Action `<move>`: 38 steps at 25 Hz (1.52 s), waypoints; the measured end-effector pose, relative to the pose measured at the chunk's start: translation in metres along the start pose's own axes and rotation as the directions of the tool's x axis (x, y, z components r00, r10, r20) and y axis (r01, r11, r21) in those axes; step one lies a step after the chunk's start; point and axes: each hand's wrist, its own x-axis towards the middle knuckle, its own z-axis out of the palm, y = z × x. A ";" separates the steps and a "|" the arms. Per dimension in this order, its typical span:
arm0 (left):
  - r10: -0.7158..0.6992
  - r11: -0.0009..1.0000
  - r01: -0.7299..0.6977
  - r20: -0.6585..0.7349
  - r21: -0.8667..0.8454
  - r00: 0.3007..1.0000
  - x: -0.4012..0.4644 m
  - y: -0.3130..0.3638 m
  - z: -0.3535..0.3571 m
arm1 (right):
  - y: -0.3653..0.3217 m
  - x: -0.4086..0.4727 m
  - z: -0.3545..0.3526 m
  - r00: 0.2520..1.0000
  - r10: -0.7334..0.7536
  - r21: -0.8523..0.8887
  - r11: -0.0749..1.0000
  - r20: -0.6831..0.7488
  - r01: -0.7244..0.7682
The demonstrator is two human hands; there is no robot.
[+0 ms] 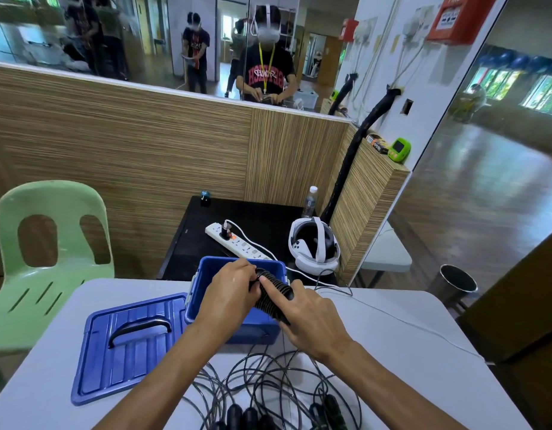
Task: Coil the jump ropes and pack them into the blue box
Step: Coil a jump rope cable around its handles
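Both hands are up over the box (206, 293), which sits open on the white table (392, 352) with its lid (125, 346) lying flat just to its left. My right hand (312, 324) grips a ribbed black handle (273, 294), fingers wrapped under it and the forefinger laid straight along its top; the handle slants across the box's near right corner. My left hand (231, 293) is closed at the handle's upper end, fingertips pinching there, seemingly on the cord where it leaves the handle, though the cord itself is hidden behind the fingers and I cannot confirm it. I judge the step in hand to be the start of a coil: one rope is lifted out and being readied at the handle, nothing wound yet that I can see. I cannot see into the box well enough to tell whether anything is packed. The remaining ropes (268, 380) lie in a loose tangle of thin dark cord on the near table edge, with several black handles (253, 417) bunched at the bottom of view. Next move, as I read it: hold the handle steady with the right hand and draw cord with the left into even loops. The likely snag is this cord running down into the tangle and dragging the neighbours along, so it needs freeing first.
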 end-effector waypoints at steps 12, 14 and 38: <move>-0.016 0.999 0.016 0.005 0.046 1.000 0.002 0.008 0.014 | -0.004 -0.001 0.007 1.000 0.001 -0.014 1.000 0.021 -0.001; -0.038 0.999 0.038 -0.044 0.006 0.998 0.000 0.006 0.014 | -0.004 0.000 0.008 1.000 0.002 -0.035 0.999 0.010 -0.002; -0.035 0.987 0.039 0.028 -0.154 0.999 -0.003 -0.004 0.013 | 0.004 -0.011 0.013 1.000 0.019 0.001 1.000 -0.004 -0.019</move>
